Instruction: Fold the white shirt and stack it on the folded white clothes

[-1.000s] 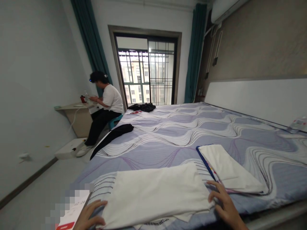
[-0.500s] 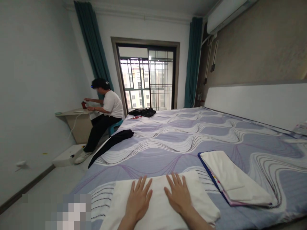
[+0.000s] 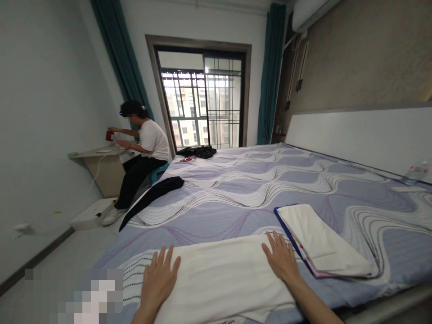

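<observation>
On bed (image 3: 236, 180), near edge: white cloth (image 3: 219, 274) looked part-folded, uneven lower edge left to square | left hand (image 3: 160, 276), right hand (image 3: 282, 260) spread flat on it, gripping nothing | folded stack (image 3: 313, 234) alongside looked done

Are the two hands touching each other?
No, the left hand is at the left edge of the white cloth and the right hand is at its right edge, with cloth showing between them.

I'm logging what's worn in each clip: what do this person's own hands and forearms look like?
The left hand and right hand are bare, five-fingered, with no gloves, rings or bracelets showing. The visible forearms are bare too: no sleeve, watch or cable in view.
</observation>
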`<state>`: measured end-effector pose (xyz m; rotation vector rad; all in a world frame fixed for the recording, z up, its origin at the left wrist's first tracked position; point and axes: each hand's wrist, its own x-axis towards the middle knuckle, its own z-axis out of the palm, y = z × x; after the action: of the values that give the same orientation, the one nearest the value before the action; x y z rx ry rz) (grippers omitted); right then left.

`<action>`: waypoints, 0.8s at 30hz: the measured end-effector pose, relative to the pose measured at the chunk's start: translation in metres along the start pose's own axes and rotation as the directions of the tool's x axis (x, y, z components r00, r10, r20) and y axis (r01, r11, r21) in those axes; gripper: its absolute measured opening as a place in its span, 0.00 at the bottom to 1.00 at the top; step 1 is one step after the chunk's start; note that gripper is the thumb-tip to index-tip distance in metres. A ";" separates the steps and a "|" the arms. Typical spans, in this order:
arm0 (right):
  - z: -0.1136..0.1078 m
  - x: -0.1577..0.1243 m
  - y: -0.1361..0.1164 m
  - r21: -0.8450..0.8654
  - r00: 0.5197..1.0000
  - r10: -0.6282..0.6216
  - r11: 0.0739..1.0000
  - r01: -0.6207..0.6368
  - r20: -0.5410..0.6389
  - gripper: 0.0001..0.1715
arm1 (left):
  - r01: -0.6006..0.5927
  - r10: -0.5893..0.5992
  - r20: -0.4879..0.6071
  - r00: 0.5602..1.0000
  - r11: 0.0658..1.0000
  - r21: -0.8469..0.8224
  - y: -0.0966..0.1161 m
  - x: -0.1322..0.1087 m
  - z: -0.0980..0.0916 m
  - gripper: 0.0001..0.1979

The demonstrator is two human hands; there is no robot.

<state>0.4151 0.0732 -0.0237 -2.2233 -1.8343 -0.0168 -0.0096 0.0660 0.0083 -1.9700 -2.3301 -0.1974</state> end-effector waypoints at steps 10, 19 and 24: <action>0.003 0.003 0.004 0.010 0.999 0.027 1.000 -0.027 0.038 0.39 | 0.018 -0.033 0.100 0.994 0.989 0.147 -0.041 -0.054 -0.009 0.33; -0.011 -0.063 -0.129 0.129 0.934 -0.351 0.925 0.357 -0.067 0.35 | -0.144 0.140 -0.210 0.968 0.990 -0.004 -0.001 -0.057 -0.010 0.27; 0.011 -0.086 -0.201 0.316 0.895 -0.442 0.857 0.406 0.049 0.37 | -0.447 0.432 -0.134 0.892 0.888 -0.112 0.016 -0.061 0.007 0.25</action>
<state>0.2013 0.0268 -0.0107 -1.6137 -2.1922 0.2978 0.0162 0.0105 -0.0064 -2.4247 -1.7845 -0.4265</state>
